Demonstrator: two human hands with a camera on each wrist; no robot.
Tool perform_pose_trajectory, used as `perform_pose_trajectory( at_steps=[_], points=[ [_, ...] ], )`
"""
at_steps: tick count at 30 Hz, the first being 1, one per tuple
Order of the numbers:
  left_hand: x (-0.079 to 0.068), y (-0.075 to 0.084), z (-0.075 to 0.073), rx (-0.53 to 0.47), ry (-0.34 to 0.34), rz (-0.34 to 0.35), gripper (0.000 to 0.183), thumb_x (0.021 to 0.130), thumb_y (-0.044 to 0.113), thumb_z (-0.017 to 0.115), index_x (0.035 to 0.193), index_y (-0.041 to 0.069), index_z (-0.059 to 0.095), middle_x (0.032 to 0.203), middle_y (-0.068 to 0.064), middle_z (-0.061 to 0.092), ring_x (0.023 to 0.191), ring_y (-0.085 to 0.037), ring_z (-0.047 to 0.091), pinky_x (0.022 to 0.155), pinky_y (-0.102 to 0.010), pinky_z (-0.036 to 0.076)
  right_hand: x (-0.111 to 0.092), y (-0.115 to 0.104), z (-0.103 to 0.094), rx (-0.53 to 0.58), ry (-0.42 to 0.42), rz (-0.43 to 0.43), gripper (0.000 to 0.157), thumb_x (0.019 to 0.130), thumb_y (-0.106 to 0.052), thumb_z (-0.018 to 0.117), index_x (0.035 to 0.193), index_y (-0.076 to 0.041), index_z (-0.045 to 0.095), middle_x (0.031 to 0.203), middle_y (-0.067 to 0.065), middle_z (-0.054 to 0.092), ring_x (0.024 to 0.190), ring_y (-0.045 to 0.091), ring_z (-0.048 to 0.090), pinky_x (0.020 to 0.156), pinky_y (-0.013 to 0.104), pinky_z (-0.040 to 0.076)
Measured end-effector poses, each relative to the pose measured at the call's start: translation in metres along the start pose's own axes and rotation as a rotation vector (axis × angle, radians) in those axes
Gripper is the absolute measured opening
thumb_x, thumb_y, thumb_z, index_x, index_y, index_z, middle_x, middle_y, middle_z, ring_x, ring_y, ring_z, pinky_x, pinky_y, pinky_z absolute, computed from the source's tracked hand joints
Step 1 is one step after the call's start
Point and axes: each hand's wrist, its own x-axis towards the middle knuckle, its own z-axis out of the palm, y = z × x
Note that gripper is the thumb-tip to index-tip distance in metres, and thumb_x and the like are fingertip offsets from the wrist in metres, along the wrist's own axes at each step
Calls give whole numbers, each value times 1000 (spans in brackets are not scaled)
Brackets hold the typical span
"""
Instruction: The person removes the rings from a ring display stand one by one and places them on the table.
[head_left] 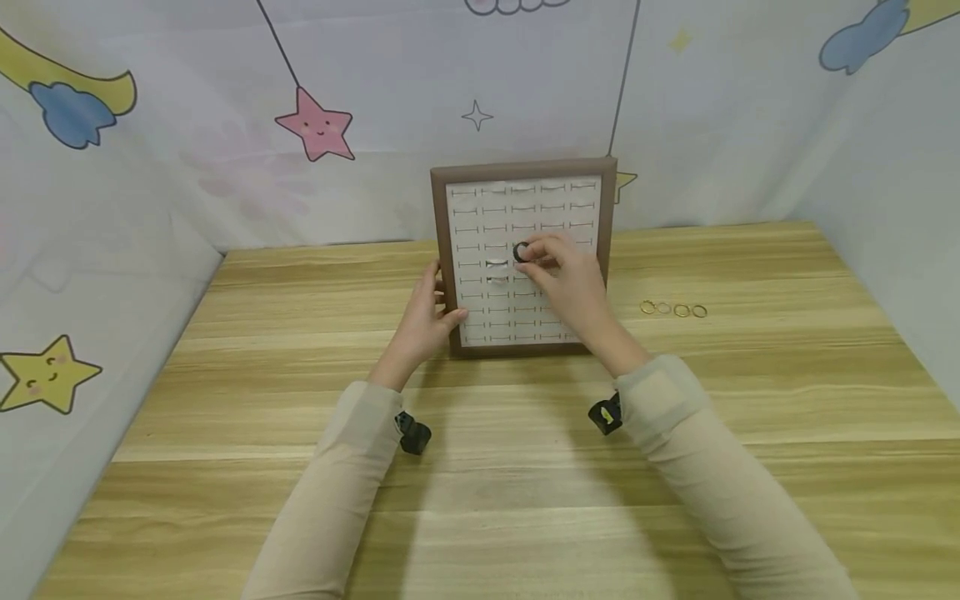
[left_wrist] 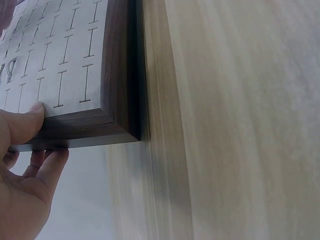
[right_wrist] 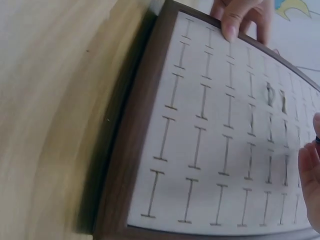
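Observation:
A ring display board (head_left: 525, 173) with a brown frame and a white panel cut with rows of slots stands upright on the table. My left hand (head_left: 423, 321) grips its left edge, thumb on the front and fingers behind, as the left wrist view also shows. Between thumb and fingertips my right hand (head_left: 573, 287) pinches a black ring (head_left: 516, 252) close in front of the panel's middle. Two slots (head_left: 497, 264) left of the ring gape wider than the others. In the right wrist view only part of the right hand (right_wrist: 310, 170) shows, at the right edge.
Several thin rings (head_left: 648, 313), mostly gold-coloured, lie in a row on the wooden table (head_left: 510, 483) to the right of the board. Behind the board hangs a pale backdrop (head_left: 390, 192) printed with stars and clouds.

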Motion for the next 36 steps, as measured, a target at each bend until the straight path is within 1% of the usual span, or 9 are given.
perform_pose_trajectory(
  at_steps=[3, 8, 11, 14, 19, 24, 27, 31, 36],
  points=[
    [0, 0, 0, 0, 0, -2, 80, 91, -1, 59, 153, 8, 9, 136, -22, 37, 124, -35, 46, 107, -42, 46, 1, 2, -11, 50, 72, 31, 16, 86, -5, 69, 97, 6, 66, 109, 19, 67, 96, 28, 67, 83, 26, 58],
    [0, 0, 0, 2, -4, -3, 80, 91, -1, 58, 153, 8, 8, 137, -23, 37, 125, -35, 46, 108, -42, 46, 2, 11, -33, 120, 141, 143, 20, 91, -13, 65, 105, 2, 65, 116, 12, 66, 94, 12, 63, 78, 10, 51],
    [0, 0, 0, 2, -5, -4, 80, 91, -1, 58, 153, 8, 8, 137, -22, 37, 125, -35, 45, 108, -41, 46, 1, 16, -46, 140, 188, 175, 23, 92, -16, 64, 107, 2, 65, 118, 11, 65, 92, 1, 58, 79, 9, 50],
    [-1, 0, 0, 2, -7, -3, 81, 92, -1, 58, 154, 8, 7, 137, -22, 37, 125, -35, 45, 108, -42, 46, 0, 22, -56, 140, 249, 185, 25, 92, -18, 65, 107, 2, 65, 113, 10, 67, 90, -7, 56, 83, 11, 51],
    [-2, 1, 0, -7, -9, -6, 80, 92, -2, 58, 153, 8, 7, 137, -22, 36, 125, -35, 45, 109, -42, 45, -2, 34, -70, 137, 348, 199, 23, 91, -20, 66, 106, -3, 67, 102, -2, 69, 87, -8, 59, 83, 11, 52],
    [-3, 1, 0, -6, -10, -15, 80, 92, 0, 58, 154, 8, 7, 138, -22, 36, 125, -34, 44, 110, -41, 44, -5, 47, -85, 111, 394, 220, 26, 91, -22, 66, 109, -4, 68, 97, -19, 61, 91, -9, 57, 81, 8, 49],
    [-3, 2, 0, -6, -12, -16, 80, 92, 0, 57, 154, 8, 6, 138, -22, 35, 125, -34, 44, 110, -41, 44, -7, 57, -93, 105, 426, 237, 24, 90, -22, 67, 106, -6, 70, 93, -24, 58, 88, -9, 56, 77, 7, 48],
    [-3, 2, 0, -8, -15, -12, 81, 92, -1, 57, 154, 8, 5, 139, -21, 35, 126, -34, 44, 109, -41, 44, -9, 73, -103, 148, 472, 303, 15, 88, -22, 69, 100, -13, 71, 85, -24, 62, 78, -8, 58, 68, 5, 48],
    [-3, 2, 0, -11, -18, -18, 81, 93, -1, 57, 154, 9, 5, 139, -21, 35, 126, -33, 43, 109, -41, 44, -16, 95, -112, 150, 486, 446, 13, 89, -28, 68, 96, -17, 70, 81, -26, 59, 75, -7, 57, 63, 4, 48]
  ],
)
